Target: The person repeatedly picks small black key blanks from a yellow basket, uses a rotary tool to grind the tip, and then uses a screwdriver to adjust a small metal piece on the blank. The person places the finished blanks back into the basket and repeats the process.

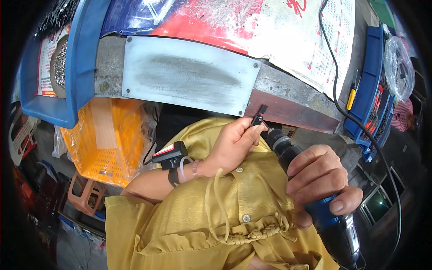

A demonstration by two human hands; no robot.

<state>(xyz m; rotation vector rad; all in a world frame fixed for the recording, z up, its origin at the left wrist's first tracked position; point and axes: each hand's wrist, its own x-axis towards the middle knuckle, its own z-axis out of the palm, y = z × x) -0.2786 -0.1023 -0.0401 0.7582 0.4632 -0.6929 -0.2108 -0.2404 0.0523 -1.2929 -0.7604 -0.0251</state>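
My left hand point(231, 143) pinches a small black part point(258, 118) between thumb and fingers; its exact kind is too small to tell. My right hand point(320, 176) wraps round a blue and black corded electric screwdriver point(332, 220). The driver's nose points up and left, and its tip meets or nearly meets the black part; the fingers hide the exact contact. Both hands are in front of the bench edge, close to a white plate point(189, 74) screwed down at its corners and smudged grey in the middle.
A blue bin point(83, 67) on the left holds small metal pieces. Below it is an orange basket point(112, 148) lined with plastic. At right stand a blue tray point(366, 90) and a yellow-handled tool point(351, 98). A black cable point(336, 81) runs down the right side.
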